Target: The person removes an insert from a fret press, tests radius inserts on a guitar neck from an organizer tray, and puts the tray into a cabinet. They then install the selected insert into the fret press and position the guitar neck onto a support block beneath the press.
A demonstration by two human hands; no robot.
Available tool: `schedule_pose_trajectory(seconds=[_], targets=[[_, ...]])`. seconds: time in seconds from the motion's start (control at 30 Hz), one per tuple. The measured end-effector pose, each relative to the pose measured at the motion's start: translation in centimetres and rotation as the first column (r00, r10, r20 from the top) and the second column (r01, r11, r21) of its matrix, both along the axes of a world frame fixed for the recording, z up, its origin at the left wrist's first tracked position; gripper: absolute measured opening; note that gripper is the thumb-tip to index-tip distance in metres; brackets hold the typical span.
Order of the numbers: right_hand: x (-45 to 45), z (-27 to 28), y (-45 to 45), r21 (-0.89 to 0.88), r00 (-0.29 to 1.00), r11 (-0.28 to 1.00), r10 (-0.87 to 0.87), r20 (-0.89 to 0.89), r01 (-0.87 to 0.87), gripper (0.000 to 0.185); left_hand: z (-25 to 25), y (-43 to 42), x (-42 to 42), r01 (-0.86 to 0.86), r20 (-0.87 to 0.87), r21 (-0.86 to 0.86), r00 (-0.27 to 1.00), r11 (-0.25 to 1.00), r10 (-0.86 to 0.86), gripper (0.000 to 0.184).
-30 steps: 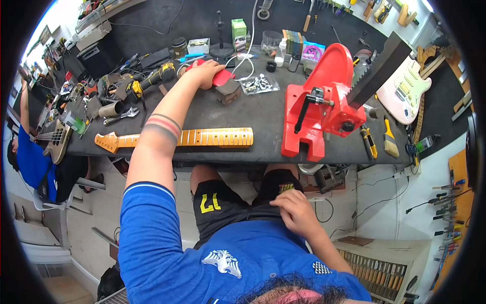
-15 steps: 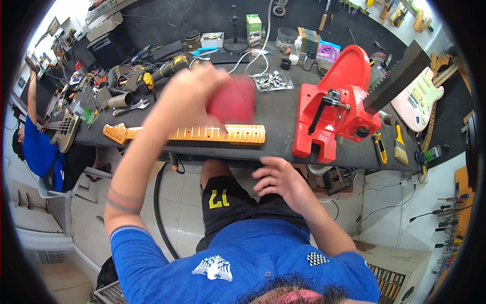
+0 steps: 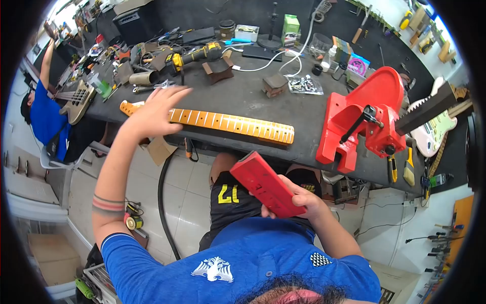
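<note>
My right hand (image 3: 298, 200) grips a red rectangular block (image 3: 268, 185) with dark handwritten marks, held over my lap in front of the bench edge. My left hand (image 3: 156, 112) has its fingers spread above the headstock end of a guitar neck (image 3: 230, 123) and holds nothing. I cannot tell whether its lower edge touches the neck. The neck lies along the front edge of the bench, its fretted face up, with the headstock partly hidden behind my left hand.
A red clamp-like stand (image 3: 349, 121) with a toothed dark bar occupies the bench's right. Behind the neck are two brown notched blocks (image 3: 275, 85), a bag of small metal parts (image 3: 305, 85) and a yellow power tool (image 3: 197, 55). Another person (image 3: 48, 121) sits at far left.
The red block has passed from my left hand, over the neck, to my right hand, over my lap. My left hand has moved left and opened. The view has shifted slightly.
</note>
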State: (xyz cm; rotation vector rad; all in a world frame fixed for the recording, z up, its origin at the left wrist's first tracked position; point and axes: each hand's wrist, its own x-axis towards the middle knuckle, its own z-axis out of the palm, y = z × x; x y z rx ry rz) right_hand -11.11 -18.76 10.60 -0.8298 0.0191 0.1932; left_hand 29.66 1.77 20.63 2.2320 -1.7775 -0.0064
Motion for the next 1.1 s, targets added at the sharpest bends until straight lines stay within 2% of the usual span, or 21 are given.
schedule_pose_trajectory(seconds=[0.03, 0.1, 0.17, 0.2, 0.23, 0.3, 0.33, 0.37, 0.4, 0.43, 0.5, 0.57, 0.63, 0.73, 0.8, 0.83, 0.87, 0.9, 1.0, 1.07, 1.1], targets=[[-0.6, 0.1, -0.2, -0.052, 1.0, 0.998, -0.027, 0.001, 0.027, 0.112, -2.7, 1.1, 3.1, -0.107, -0.014, 0.08, 0.994, 0.991, 0.108, 0.087], [-2.0, 0.1, -0.2, -0.152, 0.994, 0.983, -0.106, 0.003, 0.105, 0.109, -5.4, 1.5, 5.9, -0.097, 0.03, 0.142, 0.995, 0.985, 0.094, 0.082], [-3.3, -0.7, -1.0, -0.511, 0.987, 0.85, -0.159, -0.017, 0.128, 0.099, -5.7, 1.1, 6.2, -0.034, -0.092, 0.084, 0.995, 0.996, 0.042, 0.056], [-3.8, 0.6, -1.1, -0.682, 0.984, 0.725, -0.171, -0.045, 0.095, 0.09, -6.1, 0.8, 6.5, -0.051, -0.085, 0.103, 0.995, 0.993, 0.06, 0.044], [-4.3, -1.2, -1.9, -0.906, 0.968, 0.344, -0.128, 0.215, 0.247, 0.089, -6.4, 0.5, 6.5, -0.066, -0.074, 0.122, 0.994, 0.99, 0.076, 0.033], [-6.4, -0.9, -2.5, -0.976, 0.99, 0.19, -0.106, 0.089, 0.108, 0.091, -7.1, 0.4, 5.9, -0.14, -0.038, 0.093, 0.989, 0.986, 0.145, 0.016], [-7.6, -0.3, -2.7, -0.991, 0.99, 0.134, -0.135, -0.029, -0.011, 0.092, -8.0, 0.5, 6.2, -0.164, -0.003, 0.056, 0.986, 0.985, 0.164, 0.012], [-9.1, -0.9, -2.9, -0.997, 0.986, 0.047, -0.153, -0.07, -0.064, 0.092, -8.7, 0.8, 7.1, -0.08, 0.023, -0.037, 0.996, 0.996, 0.081, 0.009], [-10.4, -2.1, -3.4, -0.992, 0.979, -0.036, -0.169, -0.115, -0.123, 0.092, -8.4, 0.8, 6.8, -0.165, 0.075, -0.034, 0.983, 0.986, 0.167, 0.007], [-11.6, -3.4, -3.8, -0.976, 0.969, -0.112, -0.181, -0.166, -0.188, 0.092, -8.6, 1.3, 8.1, -0.171, 0.148, -0.048, 0.973, 0.984, 0.176, 0.007], [-13.9, -5.6, -4.2, -0.973, 0.975, -0.183, -0.194, -0.103, -0.14, 0.091, -7.5, 2.9, 8.0, -0.179, 0.231, -0.138, 0.95, 0.974, 0.208, 0.008], [-15.7, -7.1, -4.6, -0.961, 0.984, -0.259, -0.174, -0.047, -0.092, 0.091, -6.4, 5.4, 9.6, -0.201, 0.223, -0.087, 0.951, 0.976, 0.215, 0.011], [-16.5, -7.5, -4.5, -0.967, 0.986, -0.249, -0.164, -0.014, -0.055, 0.085, -5.5, 7.8, 9.0, -0.165, 0.26, -0.159, 0.944, 0.974, 0.202, 0.013], [-18.1, -8.2, -4.4, -0.961, 0.992, -0.275, -0.117, 0.05, 0.016, 0.073, -2.7, 10.1, 4.2, -0.279, 0.056, -0.135, 0.956, 0.951, 0.288, 0.019], [-19.0, -7.9, -4.8, -0.965, 0.996, -0.26, -0.079, 0.052, 0.03, 0.063, -2.4, 9.9, 0.4, -0.246, -0.006, -0.184, 0.968, 0.952, 0.249, 0.023], [-19.4, -7.7, -4.9, -0.97, 0.994, -0.235, -0.065, 0.085, 0.067, 0.059, -2.3, 10.0, -1.6, -0.233, -0.038, -0.211, 0.972, 0.949, 0.23, 0.024], [-19.8, -7.5, -4.9, -0.972, 0.992, -0.209, -0.051, 0.118, 0.104, 0.056, -1.9, 9.5, -3.7, -0.253, -0.138, -0.124, 0.962, 0.959, 0.236, 0.027], [-20.1, -7.4, -4.9, -0.973, 0.988, -0.183, -0.039, 0.151, 0.141, 0.052, -2.3, 8.7, -6.3, -0.242, -0.238, -0.155, 0.95, 0.958, 0.202, 0.027], [-19.9, -9.7, -5.3, -0.967, 0.968, -0.083, -0.061, 0.245, 0.24, 0.051, -2.7, 5.5, -15.3, -0.21, -0.328, -0.082, 0.929, 0.974, 0.172, 0.027], [-19.2, -13.9, -5.4, -0.955, 0.953, 0.141, -0.195, 0.233, 0.263, 0.051, -4.9, 4.0, -19.2, -0.136, -0.391, -0.066, 0.915, 0.989, 0.1, 0.023], [-19.3, -12.9, -5.3, -0.955, 0.95, 0.102, -0.178, 0.258, 0.278, 0.05, -6.0, 3.5, -20.8, -0.1, -0.454, -0.049, 0.888, 0.994, 0.067, 0.02]])
